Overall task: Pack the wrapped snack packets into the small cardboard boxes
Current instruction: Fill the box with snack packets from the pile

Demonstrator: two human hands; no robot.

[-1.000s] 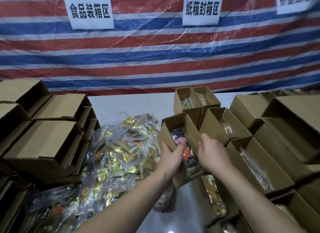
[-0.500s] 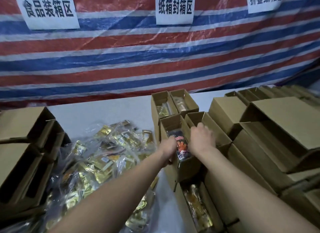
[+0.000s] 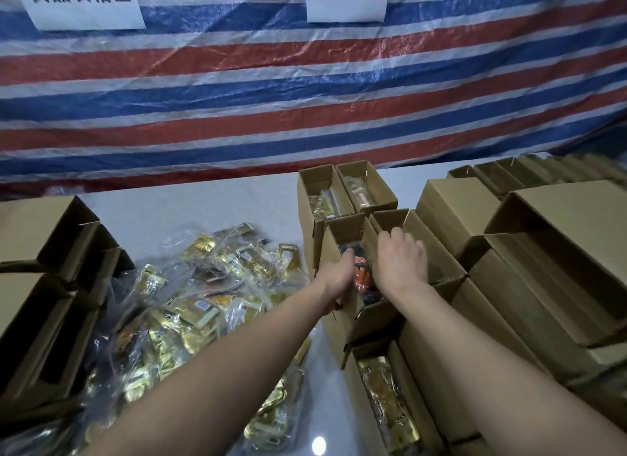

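Left hand grips filled box wall, right hand lies on its right wall, fingers loose; setting box in row. Next: fetch packet from pile at surface's left.

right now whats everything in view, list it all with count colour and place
box in hand: one, brown cardboard, centre, open, dark and orange packet inside
filled open boxes: three seen, brown, two behind it, one in front, gold packets inside
snack packets: a loose heap, mostly gold in clear wrap, left of centre on the white table
other boxes: many, brown, stacked far left and right
tarp: one, red, white, blue stripes, behind
paper signs: three, white, on tarp
left hand: grips box's left wall
right hand: on box's right wall
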